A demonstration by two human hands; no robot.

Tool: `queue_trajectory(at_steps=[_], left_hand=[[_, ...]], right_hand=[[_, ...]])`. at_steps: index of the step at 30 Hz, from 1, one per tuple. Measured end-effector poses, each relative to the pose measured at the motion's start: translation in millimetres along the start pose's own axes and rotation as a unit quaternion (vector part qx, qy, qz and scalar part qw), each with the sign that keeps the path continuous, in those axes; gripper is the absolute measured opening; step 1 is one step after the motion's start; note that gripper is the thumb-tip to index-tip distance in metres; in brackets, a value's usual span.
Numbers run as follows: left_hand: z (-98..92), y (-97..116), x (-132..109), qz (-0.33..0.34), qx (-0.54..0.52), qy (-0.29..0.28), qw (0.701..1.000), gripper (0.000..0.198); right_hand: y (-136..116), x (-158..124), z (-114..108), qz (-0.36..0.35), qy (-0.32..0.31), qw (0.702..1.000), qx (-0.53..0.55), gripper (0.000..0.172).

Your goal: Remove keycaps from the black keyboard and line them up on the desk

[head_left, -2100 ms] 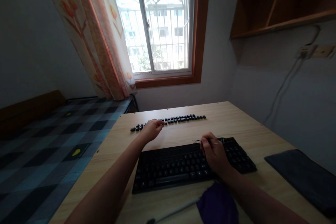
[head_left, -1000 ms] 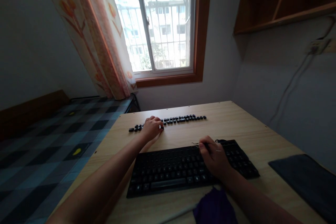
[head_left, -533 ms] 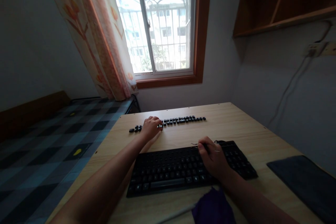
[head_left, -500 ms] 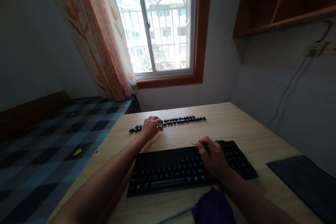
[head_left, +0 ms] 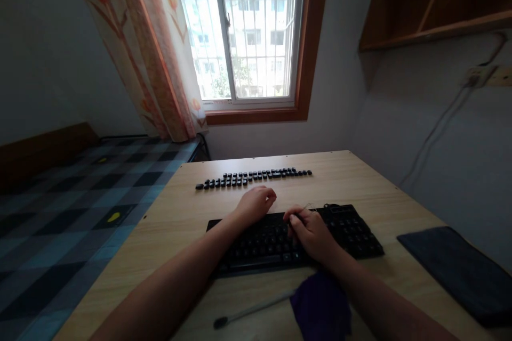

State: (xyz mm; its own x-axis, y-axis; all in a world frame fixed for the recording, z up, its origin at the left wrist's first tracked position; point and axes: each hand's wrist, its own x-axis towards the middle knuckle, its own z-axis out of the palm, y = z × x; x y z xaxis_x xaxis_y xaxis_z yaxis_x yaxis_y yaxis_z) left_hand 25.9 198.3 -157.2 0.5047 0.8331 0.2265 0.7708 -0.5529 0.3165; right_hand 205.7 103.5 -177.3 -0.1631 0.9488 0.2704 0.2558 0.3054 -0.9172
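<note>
Kbd on table, prob light, stiff; hold by ends. Loose keycaps in rows beyond: likely hard, slick; pinch sides. R hand: fingers curled, pinching wire tool. L hand: fingers bent, can't tell if gripping.

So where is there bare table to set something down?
The table is bare left of the keyboard, towards the bed, and in the far-right corner, between the keycaps and its right edge. Mid-table is crowded: left hand and right hand at the keyboard, purple cloth and rod nearer.
</note>
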Motion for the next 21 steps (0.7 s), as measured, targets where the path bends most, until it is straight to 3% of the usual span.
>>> queue_trajectory(at_steps=[7,12,16,21], left_hand=[[16.5,-6.8,-3.8,0.001,0.006,-0.039,0.999,0.026],[17.3,-5.7,-4.5,-0.004,0.013,-0.051,0.999,0.026],[16.8,-2.8,-5.7,-0.013,0.014,-0.062,0.998,0.027],[16.0,-0.7,-6.0,-0.023,0.021,-0.073,0.997,0.028]], right_hand=[[-1.7,2.6,6.8,-0.040,0.024,0.993,-0.109,0.021],[-8.6,1.9,8.0,-0.040,-0.010,0.992,-0.120,0.019],[-8.1,2.8,9.0,0.029,-0.029,0.997,-0.067,0.020],[-2.2,8.2,10.4,0.101,0.006,0.995,0.019,0.019]])
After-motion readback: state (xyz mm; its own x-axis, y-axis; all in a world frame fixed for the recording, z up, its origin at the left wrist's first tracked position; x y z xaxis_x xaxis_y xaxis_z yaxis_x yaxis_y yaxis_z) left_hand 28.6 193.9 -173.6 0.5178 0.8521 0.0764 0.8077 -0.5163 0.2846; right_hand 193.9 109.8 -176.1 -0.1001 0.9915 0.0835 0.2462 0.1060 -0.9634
